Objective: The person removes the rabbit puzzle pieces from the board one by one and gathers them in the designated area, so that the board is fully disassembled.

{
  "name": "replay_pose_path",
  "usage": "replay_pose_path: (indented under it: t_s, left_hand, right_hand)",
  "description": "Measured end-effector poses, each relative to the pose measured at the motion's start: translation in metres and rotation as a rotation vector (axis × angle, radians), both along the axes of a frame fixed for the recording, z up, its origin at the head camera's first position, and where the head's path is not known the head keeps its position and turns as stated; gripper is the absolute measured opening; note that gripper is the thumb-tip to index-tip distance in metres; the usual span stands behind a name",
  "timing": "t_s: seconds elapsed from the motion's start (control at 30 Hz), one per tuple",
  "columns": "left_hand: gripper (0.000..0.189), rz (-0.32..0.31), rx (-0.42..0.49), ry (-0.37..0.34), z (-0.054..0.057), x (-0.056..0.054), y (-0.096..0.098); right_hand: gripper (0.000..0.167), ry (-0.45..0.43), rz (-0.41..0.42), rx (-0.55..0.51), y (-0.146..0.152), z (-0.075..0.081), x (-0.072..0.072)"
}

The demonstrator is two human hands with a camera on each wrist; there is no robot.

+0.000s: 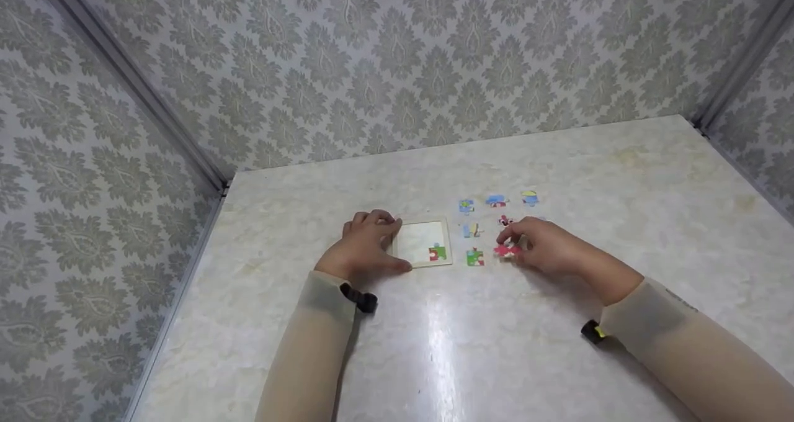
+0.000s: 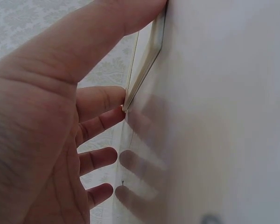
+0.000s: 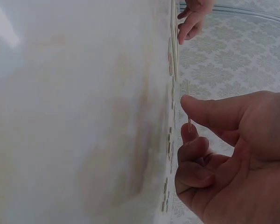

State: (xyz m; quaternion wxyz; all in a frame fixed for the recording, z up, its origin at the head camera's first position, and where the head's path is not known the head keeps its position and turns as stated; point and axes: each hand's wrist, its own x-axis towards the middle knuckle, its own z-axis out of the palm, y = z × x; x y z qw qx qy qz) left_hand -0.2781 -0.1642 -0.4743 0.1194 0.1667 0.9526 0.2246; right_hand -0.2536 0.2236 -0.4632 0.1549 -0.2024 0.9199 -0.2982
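My left hand (image 1: 363, 246) grips the left side of a pale wooden puzzle frame (image 1: 449, 242), thumb at its near corner and fingers at the far one. In the left wrist view the frame's edge (image 2: 147, 60) runs between thumb and index finger. One green and red puzzle piece (image 1: 438, 253) lies in the frame's near right corner. To the right of the frame, my right hand (image 1: 552, 248) pinches a red puzzle piece (image 1: 507, 250) between thumb and fingers. The right wrist view shows that piece (image 3: 190, 124) edge-on, raised off the tabletop.
Loose puzzle pieces lie right of the frame: a green one (image 1: 475, 258), a blue one with yellow (image 1: 471, 230), a red one (image 1: 505, 221), and a far row with blue pieces (image 1: 466, 205). The marbled table (image 1: 298, 211) meets patterned walls (image 1: 397, 68) at the back and sides.
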Motion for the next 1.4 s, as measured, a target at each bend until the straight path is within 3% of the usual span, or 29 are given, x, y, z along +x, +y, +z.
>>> replay_pose_path:
  t_s: [0.17, 0.67, 0.9, 1.13, 1.4]
  left_hand:
    - [0.105, -0.012, 0.010, -0.007, -0.003, 0.000, 0.001]
    - [0.104, 0.013, 0.013, 0.012, -0.004, 0.000, 0.000]
    - [0.104, 0.009, -0.026, 0.016, -0.003, 0.000, -0.001]
    - [0.105, -0.005, -0.006, 0.015, -0.001, -0.002, -0.002]
    - [0.103, -0.022, 0.007, 0.024, 0.000, -0.002, -0.001]
  right_hand:
    - [0.034, 0.004, 0.039, 0.047, 0.005, -0.001, 0.001]
    - [0.035, -0.021, 0.006, 0.107, 0.005, 0.007, 0.004]
    - [0.039, -0.005, 0.020, 0.068, -0.002, 0.017, 0.007]
    - [0.043, -0.013, 0.032, 0.007, -0.020, 0.027, 0.010]
    - [0.045, -0.025, 0.037, -0.071, -0.045, 0.028, 0.004]
